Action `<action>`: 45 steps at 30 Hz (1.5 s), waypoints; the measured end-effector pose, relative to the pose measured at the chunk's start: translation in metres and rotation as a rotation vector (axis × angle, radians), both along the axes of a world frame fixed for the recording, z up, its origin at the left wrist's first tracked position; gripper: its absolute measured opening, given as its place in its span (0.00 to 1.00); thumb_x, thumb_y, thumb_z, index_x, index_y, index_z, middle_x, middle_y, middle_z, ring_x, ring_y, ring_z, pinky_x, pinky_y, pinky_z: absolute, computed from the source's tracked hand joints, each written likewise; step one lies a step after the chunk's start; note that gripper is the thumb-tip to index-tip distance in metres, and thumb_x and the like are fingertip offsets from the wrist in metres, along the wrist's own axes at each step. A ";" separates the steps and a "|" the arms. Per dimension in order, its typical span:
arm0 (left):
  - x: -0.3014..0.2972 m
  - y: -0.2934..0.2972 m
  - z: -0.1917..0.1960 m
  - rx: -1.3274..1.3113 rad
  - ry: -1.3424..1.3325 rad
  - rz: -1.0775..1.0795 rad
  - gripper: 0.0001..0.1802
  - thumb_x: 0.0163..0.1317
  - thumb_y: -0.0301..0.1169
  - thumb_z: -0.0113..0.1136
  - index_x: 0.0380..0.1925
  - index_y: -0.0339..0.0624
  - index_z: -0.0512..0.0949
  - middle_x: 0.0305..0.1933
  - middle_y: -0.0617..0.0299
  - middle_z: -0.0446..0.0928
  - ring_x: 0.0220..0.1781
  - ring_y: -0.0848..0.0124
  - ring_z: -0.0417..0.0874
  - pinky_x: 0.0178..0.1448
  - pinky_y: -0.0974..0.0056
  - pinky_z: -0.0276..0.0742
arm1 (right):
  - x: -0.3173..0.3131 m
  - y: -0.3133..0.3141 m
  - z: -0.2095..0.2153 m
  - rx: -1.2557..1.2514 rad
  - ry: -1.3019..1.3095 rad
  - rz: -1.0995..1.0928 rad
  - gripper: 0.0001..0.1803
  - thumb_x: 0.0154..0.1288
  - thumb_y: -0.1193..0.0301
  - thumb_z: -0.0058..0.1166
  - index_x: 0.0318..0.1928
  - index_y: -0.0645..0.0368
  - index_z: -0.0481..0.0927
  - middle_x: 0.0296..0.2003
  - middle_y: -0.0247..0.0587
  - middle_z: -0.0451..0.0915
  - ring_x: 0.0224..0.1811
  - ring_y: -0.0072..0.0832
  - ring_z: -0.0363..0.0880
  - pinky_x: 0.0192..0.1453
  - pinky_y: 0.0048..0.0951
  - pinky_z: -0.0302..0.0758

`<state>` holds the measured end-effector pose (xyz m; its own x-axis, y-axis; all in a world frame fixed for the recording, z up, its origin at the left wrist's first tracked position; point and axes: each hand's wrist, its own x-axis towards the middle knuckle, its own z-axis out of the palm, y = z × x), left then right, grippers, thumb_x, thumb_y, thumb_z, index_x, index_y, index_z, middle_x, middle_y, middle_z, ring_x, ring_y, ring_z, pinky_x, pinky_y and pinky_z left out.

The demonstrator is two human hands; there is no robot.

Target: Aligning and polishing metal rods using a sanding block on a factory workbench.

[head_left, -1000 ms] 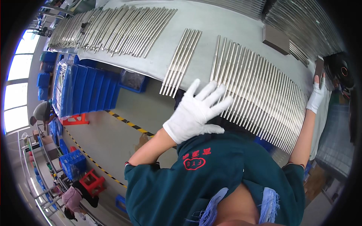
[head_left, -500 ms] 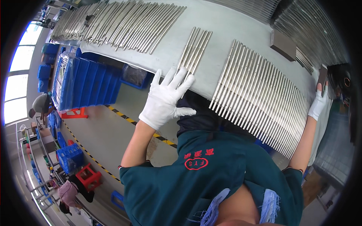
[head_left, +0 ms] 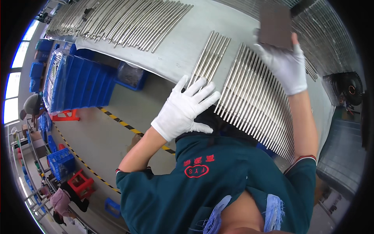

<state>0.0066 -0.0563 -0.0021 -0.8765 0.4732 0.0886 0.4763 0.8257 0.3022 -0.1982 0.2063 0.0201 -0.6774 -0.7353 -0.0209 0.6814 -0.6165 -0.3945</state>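
Note:
My left hand [head_left: 187, 109], in a white glove, lies flat with fingers spread over the near ends of a small group of silver metal rods [head_left: 212, 54]. Just right of it is a wide row of similar rods [head_left: 253, 93], laid side by side with their near ends past the table edge. My right hand [head_left: 286, 70], gloved with bare fingertips showing, is raised above the far part of that row. It grips a dark brown rectangular block [head_left: 274, 25], slightly blurred, which covers part of the table behind.
Many more rods [head_left: 132, 23] lie on the white-covered table [head_left: 171, 54] at the far left. Blue crates [head_left: 82, 82] stand left of the table, near a yellow-black floor line [head_left: 124, 124]. A black fan [head_left: 344, 89] is at right. Two people are in the left background.
My right hand has come inward from the table's right side, bringing a dark brown block over the rods. My left hand and the small rod group have shifted right, narrowing the gap to the wide row.

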 end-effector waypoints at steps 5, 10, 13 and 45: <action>0.001 -0.003 -0.003 0.048 0.003 -0.014 0.52 0.40 0.62 0.68 0.66 0.48 0.69 0.69 0.57 0.68 0.73 0.54 0.65 0.74 0.38 0.57 | -0.030 -0.087 -0.041 0.012 -0.126 0.255 0.41 0.68 0.58 0.59 0.68 0.73 0.55 0.63 0.67 0.63 0.68 0.61 0.64 0.72 0.60 0.67; 0.007 -0.022 -0.008 0.066 0.033 0.060 0.53 0.39 0.61 0.69 0.65 0.46 0.70 0.70 0.55 0.69 0.73 0.53 0.66 0.73 0.35 0.57 | -0.034 -0.134 -0.051 0.046 -0.177 0.263 0.39 0.68 0.57 0.60 0.67 0.71 0.58 0.61 0.64 0.65 0.66 0.59 0.66 0.72 0.60 0.67; 0.008 -0.034 -0.007 0.049 0.025 0.098 0.54 0.37 0.61 0.71 0.65 0.44 0.70 0.71 0.55 0.68 0.73 0.52 0.66 0.72 0.34 0.58 | -0.035 -0.150 -0.054 0.039 -0.214 0.255 0.38 0.68 0.58 0.60 0.67 0.70 0.59 0.61 0.63 0.66 0.66 0.59 0.66 0.72 0.60 0.67; 0.017 -0.027 0.000 -0.045 0.097 0.200 0.48 0.44 0.55 0.70 0.64 0.42 0.70 0.69 0.48 0.67 0.72 0.50 0.66 0.73 0.37 0.56 | -0.024 -0.077 -0.018 0.011 -0.065 0.084 0.44 0.64 0.60 0.64 0.70 0.69 0.55 0.66 0.62 0.60 0.71 0.54 0.62 0.75 0.60 0.63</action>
<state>0.0234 -0.0830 -0.0022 -0.9416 0.2961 0.1600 0.3268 0.9182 0.2239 -0.2218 0.1295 0.0020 -0.6104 -0.7889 -0.0707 0.7547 -0.5522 -0.3542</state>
